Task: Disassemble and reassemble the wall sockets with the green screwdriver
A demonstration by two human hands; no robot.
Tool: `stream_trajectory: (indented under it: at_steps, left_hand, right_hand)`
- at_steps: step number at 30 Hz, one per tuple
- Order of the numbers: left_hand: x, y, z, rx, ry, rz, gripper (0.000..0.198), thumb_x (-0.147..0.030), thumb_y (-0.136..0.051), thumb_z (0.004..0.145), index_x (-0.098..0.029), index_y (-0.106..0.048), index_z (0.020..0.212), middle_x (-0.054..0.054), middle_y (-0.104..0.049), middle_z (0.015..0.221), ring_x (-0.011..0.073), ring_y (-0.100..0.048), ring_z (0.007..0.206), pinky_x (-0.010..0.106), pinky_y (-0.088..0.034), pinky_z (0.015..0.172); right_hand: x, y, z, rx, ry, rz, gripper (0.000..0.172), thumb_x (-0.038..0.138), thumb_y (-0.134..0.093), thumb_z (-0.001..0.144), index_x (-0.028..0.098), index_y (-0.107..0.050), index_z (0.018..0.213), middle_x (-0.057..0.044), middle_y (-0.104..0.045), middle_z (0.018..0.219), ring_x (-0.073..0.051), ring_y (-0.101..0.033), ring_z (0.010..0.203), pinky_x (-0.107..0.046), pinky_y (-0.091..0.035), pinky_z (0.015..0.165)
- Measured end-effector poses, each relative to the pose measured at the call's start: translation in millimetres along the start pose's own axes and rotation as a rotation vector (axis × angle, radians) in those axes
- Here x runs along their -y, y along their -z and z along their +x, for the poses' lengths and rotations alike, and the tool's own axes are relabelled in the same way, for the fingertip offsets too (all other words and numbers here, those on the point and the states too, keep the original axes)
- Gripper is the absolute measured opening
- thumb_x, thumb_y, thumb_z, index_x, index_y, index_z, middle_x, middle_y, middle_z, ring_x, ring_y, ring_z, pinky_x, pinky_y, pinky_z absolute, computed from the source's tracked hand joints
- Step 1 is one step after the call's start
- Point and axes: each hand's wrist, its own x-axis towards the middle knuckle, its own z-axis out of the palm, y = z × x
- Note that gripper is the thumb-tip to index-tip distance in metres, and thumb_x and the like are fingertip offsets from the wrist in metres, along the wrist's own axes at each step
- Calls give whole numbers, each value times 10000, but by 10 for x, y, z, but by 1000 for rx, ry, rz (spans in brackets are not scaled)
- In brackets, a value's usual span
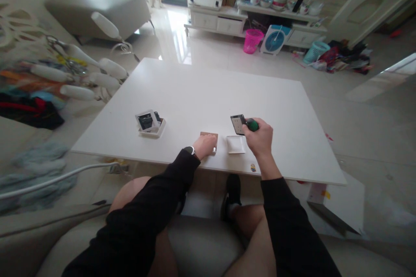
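Two hands over one white worktop (pixel 208 91). Right hand (pixel 261 135): fingers curled around one green handle (pixel 252 124); one dark-edged panel (pixel 238 125) at its thumb, above the worktop, markings too small to read. Left hand (pixel 205 146): fingers bent down onto one brown-topped piece (pixel 209 134); pinch or press, cannot tell. Between them, one shallow white tray (pixel 235 145). Further left, one white box (pixel 152 134) with mixed parts. One yellow-and-blue cartoon sticker (pixel 253 167) near the edge.

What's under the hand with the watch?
A brown, squarish piece: its far edge and part of its right side show. The left hand covers the middle, so that can't be seen.
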Motion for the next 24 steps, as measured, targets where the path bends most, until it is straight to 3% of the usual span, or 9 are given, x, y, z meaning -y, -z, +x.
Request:
stream_trajectory:
  at_steps: [10, 16, 24]
  left_hand:
    - [129, 2, 15, -47, -31, -91, 311, -18, -521, 928, -161, -682, 1153, 117, -768, 1136, 233, -732, 1113, 300, -536, 944]
    - [121, 24, 13, -61, 73, -37, 230, -111, -530, 951, -140, -716, 1084, 151, -762, 1111, 254, -731, 1087, 315, -540, 954]
    - [79, 70, -36, -52, 187, -1, 269, -128, -532, 904, -167, -761, 1039, 160, -785, 1049, 296, -765, 1009, 338, -558, 819]
  right_hand:
    - [-41, -42, -27, 18, 1, -25, 172, 294, -658, 763, 213, -777, 857, -85, -800, 910, -267, -732, 867, -402, -561, 844]
    - [-48, -59, -37, 26, 2, -27, 164, 297, -662, 764, 220, -776, 854, -80, -798, 903, -261, -729, 862, -397, -563, 841]
    - [4, -39, -39, 29, 4, -10, 184, 279, -651, 773, 209, -786, 877, -92, -802, 923, -264, -733, 867, -401, -559, 850]
